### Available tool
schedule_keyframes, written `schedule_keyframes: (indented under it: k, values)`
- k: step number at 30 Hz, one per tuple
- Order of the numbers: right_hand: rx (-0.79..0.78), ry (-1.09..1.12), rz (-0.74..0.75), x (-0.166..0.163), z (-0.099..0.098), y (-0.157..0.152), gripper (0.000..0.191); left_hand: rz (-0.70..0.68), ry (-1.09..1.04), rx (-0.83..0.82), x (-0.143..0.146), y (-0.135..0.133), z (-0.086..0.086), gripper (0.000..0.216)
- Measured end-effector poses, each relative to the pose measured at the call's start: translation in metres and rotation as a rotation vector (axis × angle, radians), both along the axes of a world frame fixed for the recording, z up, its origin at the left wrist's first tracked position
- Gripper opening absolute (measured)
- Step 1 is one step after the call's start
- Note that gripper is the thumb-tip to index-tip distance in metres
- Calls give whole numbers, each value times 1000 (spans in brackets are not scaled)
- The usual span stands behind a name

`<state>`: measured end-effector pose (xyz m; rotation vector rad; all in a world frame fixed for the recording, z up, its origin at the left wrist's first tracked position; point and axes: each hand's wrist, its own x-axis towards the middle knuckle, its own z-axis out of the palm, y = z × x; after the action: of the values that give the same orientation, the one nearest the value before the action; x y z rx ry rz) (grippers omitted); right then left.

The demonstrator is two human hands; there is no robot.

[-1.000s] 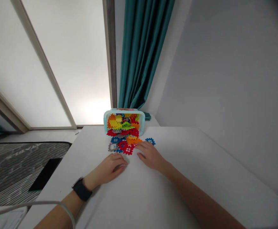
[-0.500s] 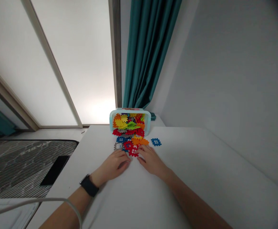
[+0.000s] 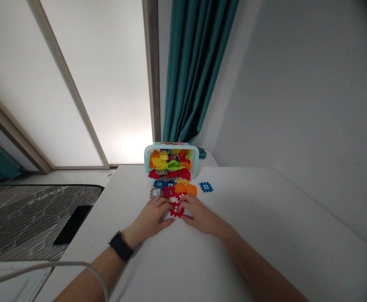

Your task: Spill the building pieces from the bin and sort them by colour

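Note:
A red plastic building tile with a window cutout (image 3: pixel 177 210) lies near the front of a small pile of notched tiles. My right hand (image 3: pixel 200 214) has its fingertips on the tile's right side, with the thumb close below. On the left, my left hand (image 3: pixel 153 217) touches or nearly touches the tile's edge; its thumb is stretched apart from the fingers. Just beyond the hands are another red tile (image 3: pixel 168 192), a grey window tile (image 3: pixel 156 192) and orange tiles (image 3: pixel 186 189). Fingers partly cover a further red piece behind.
A pale blue tub (image 3: pixel 195 161) lies on its side at the table's far edge, colourful tiles spilling out. One blue window tile (image 3: pixel 206 187) lies apart at the right. A white cable (image 3: pixel 76 263) arches across the lower left, over the white table (image 3: pixel 177 268).
The red window tile has moved slightly toward me with my right hand's fingers on it. My left hand has shifted, its thumb now stretched out beside the tile.

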<state>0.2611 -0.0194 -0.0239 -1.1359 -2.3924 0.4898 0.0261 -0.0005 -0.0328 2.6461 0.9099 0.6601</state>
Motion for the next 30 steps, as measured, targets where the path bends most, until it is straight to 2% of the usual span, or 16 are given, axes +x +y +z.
schedule_keyframes:
  k: [5,9,14,19,25,30]
  values:
    - [-20,64,66,-2,-3,0,19,19,-24,9,1,1,0,16]
    - [-35,130,88,-7,-1,-4,28,30,-14,18,2,3,0,21]
    - [-57,268,30,-13,1,-6,33,29,15,161,2,1,3,27]
    - [-261,615,-179,-21,-5,-5,31,31,-32,361,-1,-4,18,21]
    - [-620,913,-88,-33,-5,-5,41,25,-185,491,-2,-6,26,19]
    - [-572,1002,-136,-34,-3,-5,40,11,-208,433,-1,-5,26,25]
